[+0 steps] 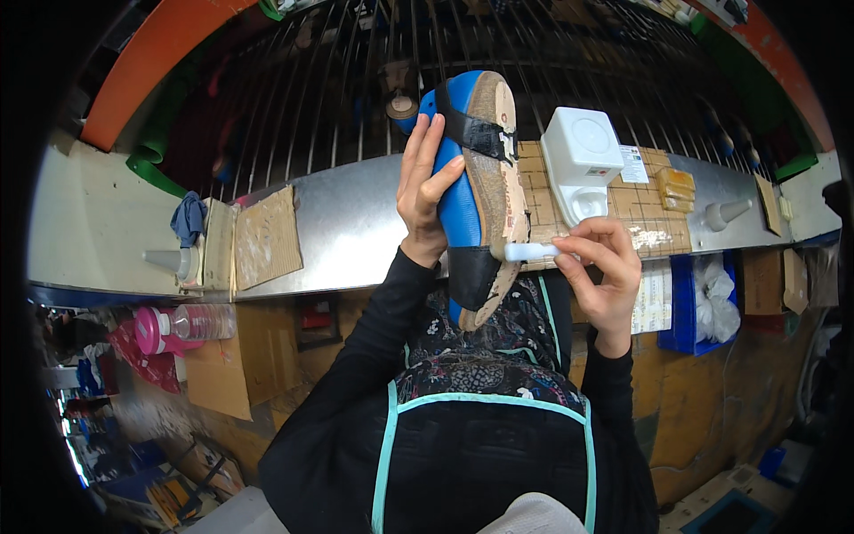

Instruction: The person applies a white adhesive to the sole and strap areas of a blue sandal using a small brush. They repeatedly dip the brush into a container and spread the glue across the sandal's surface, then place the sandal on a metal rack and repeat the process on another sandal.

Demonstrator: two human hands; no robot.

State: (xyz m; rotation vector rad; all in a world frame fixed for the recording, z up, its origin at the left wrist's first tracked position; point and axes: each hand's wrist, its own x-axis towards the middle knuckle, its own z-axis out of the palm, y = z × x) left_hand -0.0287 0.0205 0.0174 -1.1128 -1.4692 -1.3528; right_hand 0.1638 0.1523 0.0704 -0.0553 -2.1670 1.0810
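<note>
My left hand [423,196] grips a blue shoe last [458,209] from its left side, thumb and fingers pressed against it. The last is tilted up, with its sole side turned to the right. Black straps [471,271] wrap over it onto a tan, patchy insole [503,191]. In my right hand [608,271], the thumb and fingers pinch a small white-handled brush [532,253]. Its tip touches the lower strap where that folds onto the insole edge. Behind the brush stands a white plastic dispenser [584,147] with a small round cup in front.
The dispenser sits on taped cardboard [654,214] on a metal ledge [342,222]. Yellow blocks [676,190] and a grey cone [728,214] lie to the right. Metal rods [338,89] run beyond. Below are a blue crate [680,307] and a cardboard box [240,365].
</note>
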